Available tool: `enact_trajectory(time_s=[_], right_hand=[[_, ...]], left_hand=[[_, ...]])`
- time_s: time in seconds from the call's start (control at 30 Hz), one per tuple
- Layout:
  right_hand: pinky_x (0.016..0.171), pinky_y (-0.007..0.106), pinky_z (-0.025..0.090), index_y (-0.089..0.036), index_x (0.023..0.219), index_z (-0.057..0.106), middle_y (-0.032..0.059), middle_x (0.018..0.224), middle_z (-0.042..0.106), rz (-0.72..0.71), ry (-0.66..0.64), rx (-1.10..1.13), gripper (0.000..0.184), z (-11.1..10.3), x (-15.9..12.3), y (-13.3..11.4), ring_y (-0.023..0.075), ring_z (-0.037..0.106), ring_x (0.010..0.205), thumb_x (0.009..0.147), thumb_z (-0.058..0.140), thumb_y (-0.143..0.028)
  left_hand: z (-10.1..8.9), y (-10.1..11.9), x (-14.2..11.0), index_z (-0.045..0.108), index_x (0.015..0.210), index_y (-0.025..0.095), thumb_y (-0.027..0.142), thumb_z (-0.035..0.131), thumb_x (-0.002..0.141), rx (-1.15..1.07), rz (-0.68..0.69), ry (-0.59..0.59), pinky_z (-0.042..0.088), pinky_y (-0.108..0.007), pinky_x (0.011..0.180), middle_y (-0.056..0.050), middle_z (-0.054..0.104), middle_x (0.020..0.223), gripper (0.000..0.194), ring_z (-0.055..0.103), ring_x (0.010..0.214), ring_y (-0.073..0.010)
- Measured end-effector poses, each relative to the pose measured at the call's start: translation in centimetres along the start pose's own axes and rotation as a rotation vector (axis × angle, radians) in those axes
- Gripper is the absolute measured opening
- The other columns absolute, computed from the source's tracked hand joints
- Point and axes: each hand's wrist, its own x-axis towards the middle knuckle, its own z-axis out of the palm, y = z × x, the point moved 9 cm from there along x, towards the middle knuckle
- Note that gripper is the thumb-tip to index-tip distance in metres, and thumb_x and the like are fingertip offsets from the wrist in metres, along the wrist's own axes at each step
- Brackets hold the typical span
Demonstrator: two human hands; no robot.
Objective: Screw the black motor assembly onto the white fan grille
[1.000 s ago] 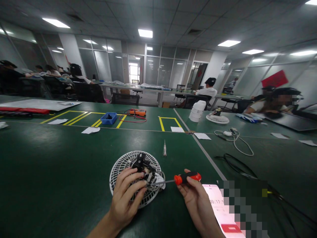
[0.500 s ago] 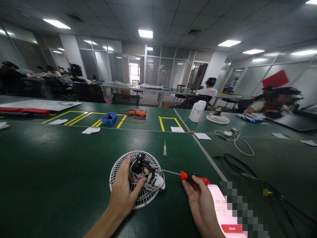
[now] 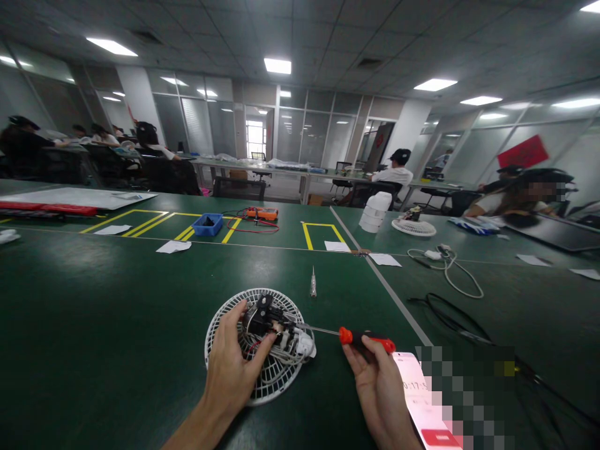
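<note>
A round white fan grille lies on the green table with a black fan motor assembly and bundled grey wires on top. My left hand is curved around the assembly, thumb on its near side and fingers at its left. In my right hand is a red and black screwdriver, held by the handle. Its shaft points left, with the tip at the assembly's right side; the very end is hidden among the parts. A small clear-handled screwdriver lies beyond the grille.
A lit phone lies beside my right hand. Farther back are a blue bin, an orange multimeter, white stacked containers and another fan grille. Cables lie at the right. Several people sit at surrounding tables.
The screwdriver moved right and its tip shifted from the assembly's near side to its right side. My left fingers drew back from over the parts to the left side. The view tilted slightly.
</note>
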Motion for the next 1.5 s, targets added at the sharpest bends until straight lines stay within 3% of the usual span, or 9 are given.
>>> enact_trajectory(time_s=[0.33,0.53,0.6,0.8,0.87,1.03,1.13,1.27,1.5], right_hand=[[0.078,0.036,0.064,-0.023,0.079,0.059,-0.0058,0.077,0.071,-0.011,-0.008,-0.039,0.047,0.2,-0.3,0.2,0.0185,0.074,0.075,0.051,0.097,-0.028],[0.057,0.025,0.059,-0.026,0.108,0.056,-0.0063,0.071,0.071,-0.028,0.001,-0.131,0.072,0.6,-0.8,-0.2,0.0149,0.067,0.056,0.051,0.098,-0.033],[0.053,0.026,0.057,-0.027,0.11,0.056,-0.006,0.072,0.07,-0.037,-0.015,-0.159,0.07,0.7,-0.9,-0.3,0.0155,0.066,0.056,0.055,0.097,-0.037],[0.081,0.039,0.061,-0.024,0.101,0.064,-0.0019,0.09,0.071,-0.097,-0.044,-0.085,0.051,0.6,-0.8,-0.8,0.022,0.069,0.094,0.059,0.091,-0.035],[0.08,0.036,0.06,-0.023,0.101,0.064,-0.0027,0.086,0.07,-0.093,-0.036,-0.106,0.053,0.5,-0.7,-0.7,0.0194,0.069,0.086,0.057,0.092,-0.033],[0.052,0.024,0.05,-0.025,0.112,0.056,-0.009,0.062,0.061,-0.097,-0.03,-0.201,0.069,0.6,-0.8,-0.7,0.0128,0.056,0.052,0.056,0.095,-0.039],[0.052,0.026,0.051,-0.025,0.11,0.059,-0.0064,0.068,0.064,-0.08,-0.024,-0.167,0.065,0.6,-1.0,-0.6,0.015,0.06,0.058,0.057,0.093,-0.041],[0.071,0.033,0.059,-0.024,0.102,0.065,-0.0009,0.089,0.071,-0.086,-0.005,-0.099,0.049,0.3,-0.9,-0.9,0.0207,0.068,0.087,0.061,0.087,-0.037],[0.052,0.024,0.048,-0.022,0.115,0.064,-0.0089,0.059,0.056,-0.053,-0.026,-0.192,0.067,0.4,-0.3,-0.4,0.0117,0.05,0.052,0.059,0.093,-0.041]], left_hand=[[-0.2,0.6,-0.2,0.04,0.143,0.023,0.047,0.068,0.088,0.002,0.014,0.026,0.052,-0.052,0.101,-0.012,0.055,0.131,0.066,0.058,0.118,-0.0288],[-0.1,0.3,-0.3,0.041,0.142,0.022,0.048,0.069,0.088,-0.006,-0.004,0.026,0.051,-0.052,0.102,-0.012,0.055,0.131,0.066,0.057,0.119,-0.0289],[0.0,0.3,-0.4,0.041,0.142,0.023,0.048,0.069,0.088,-0.01,-0.008,0.02,0.051,-0.052,0.103,-0.012,0.055,0.131,0.066,0.056,0.12,-0.029],[0.1,0.3,-0.5,0.041,0.142,0.023,0.046,0.069,0.087,-0.025,-0.004,0.028,0.051,-0.052,0.103,-0.012,0.055,0.132,0.065,0.056,0.121,-0.0294],[0.1,0.2,-0.5,0.04,0.143,0.024,0.045,0.069,0.088,-0.03,-0.005,0.025,0.05,-0.053,0.104,-0.012,0.054,0.132,0.066,0.056,0.122,-0.0296],[0.2,-0.1,-0.6,0.04,0.143,0.024,0.045,0.07,0.087,-0.036,-0.02,0.017,0.05,-0.053,0.104,-0.011,0.054,0.133,0.067,0.056,0.122,-0.0294],[0.2,-0.1,-0.6,0.04,0.143,0.024,0.045,0.07,0.087,-0.039,-0.021,0.017,0.05,-0.053,0.104,-0.011,0.054,0.133,0.067,0.055,0.123,-0.0293],[0.2,0.1,-0.5,0.04,0.143,0.024,0.044,0.068,0.089,-0.042,-0.018,0.013,0.05,-0.052,0.105,-0.011,0.054,0.134,0.064,0.055,0.123,-0.0287],[0.1,0.4,-0.4,0.042,0.141,0.023,0.044,0.065,0.091,-0.029,-0.013,0.018,0.051,-0.052,0.104,-0.011,0.055,0.131,0.059,0.056,0.12,-0.0283]])
